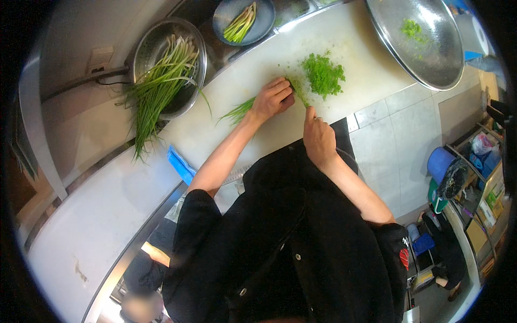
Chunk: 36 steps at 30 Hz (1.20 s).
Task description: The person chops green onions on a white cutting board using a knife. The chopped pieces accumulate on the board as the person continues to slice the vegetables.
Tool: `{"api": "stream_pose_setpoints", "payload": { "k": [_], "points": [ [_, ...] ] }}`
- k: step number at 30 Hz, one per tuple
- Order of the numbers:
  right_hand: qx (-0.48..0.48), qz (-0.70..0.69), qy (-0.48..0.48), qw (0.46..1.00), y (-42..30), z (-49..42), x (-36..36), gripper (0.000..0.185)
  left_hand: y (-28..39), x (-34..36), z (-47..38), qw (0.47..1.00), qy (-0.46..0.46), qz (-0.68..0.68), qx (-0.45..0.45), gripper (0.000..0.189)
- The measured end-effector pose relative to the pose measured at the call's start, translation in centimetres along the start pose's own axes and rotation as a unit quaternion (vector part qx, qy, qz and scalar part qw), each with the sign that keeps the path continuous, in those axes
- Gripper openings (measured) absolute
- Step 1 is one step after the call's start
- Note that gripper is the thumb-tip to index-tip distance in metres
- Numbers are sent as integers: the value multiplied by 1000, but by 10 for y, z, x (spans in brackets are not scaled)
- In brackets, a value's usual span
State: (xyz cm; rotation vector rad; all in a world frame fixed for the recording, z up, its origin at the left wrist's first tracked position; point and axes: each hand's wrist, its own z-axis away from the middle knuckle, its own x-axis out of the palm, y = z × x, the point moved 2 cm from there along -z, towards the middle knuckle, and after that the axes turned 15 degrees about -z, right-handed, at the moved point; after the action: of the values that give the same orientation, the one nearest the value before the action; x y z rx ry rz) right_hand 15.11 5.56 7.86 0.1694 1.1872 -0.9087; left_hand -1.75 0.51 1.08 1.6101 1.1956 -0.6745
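Observation:
On the white cutting board, my left hand presses down on a bunch of green onions, whose green ends stick out to its left. My right hand is closed around the handle of a knife, whose blade is covered with green bits and lies just right of my left fingers. A heap of chopped green onion lies on the board to the right of the blade. The knife's handle is hidden in my fist.
A steel bowl of whole green onions stands at the left, leaves hanging over its rim. Behind the board is a grey plate with trimmed stalks. A large steel bowl stands at the right. A folded blue cloth lies near my left forearm. Other people are below.

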Motion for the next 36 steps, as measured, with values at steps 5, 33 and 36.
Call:
{"api": "stream_pose_setpoints", "payload": {
  "k": [5, 33, 36],
  "points": [
    [-45, -42, 39, 997, 4, -13, 5, 15, 0, -3, -5, 999, 49, 1, 1, 24],
    [-27, 3, 43, 999, 6, 1, 15, 12, 1, -1, -4, 998, 57, 2, -2, 23],
    [-60, 15, 84, 995, 9, -9, 20, 11, 3, 0, -4, 998, 62, 9, 2, 23]
  ]
}}
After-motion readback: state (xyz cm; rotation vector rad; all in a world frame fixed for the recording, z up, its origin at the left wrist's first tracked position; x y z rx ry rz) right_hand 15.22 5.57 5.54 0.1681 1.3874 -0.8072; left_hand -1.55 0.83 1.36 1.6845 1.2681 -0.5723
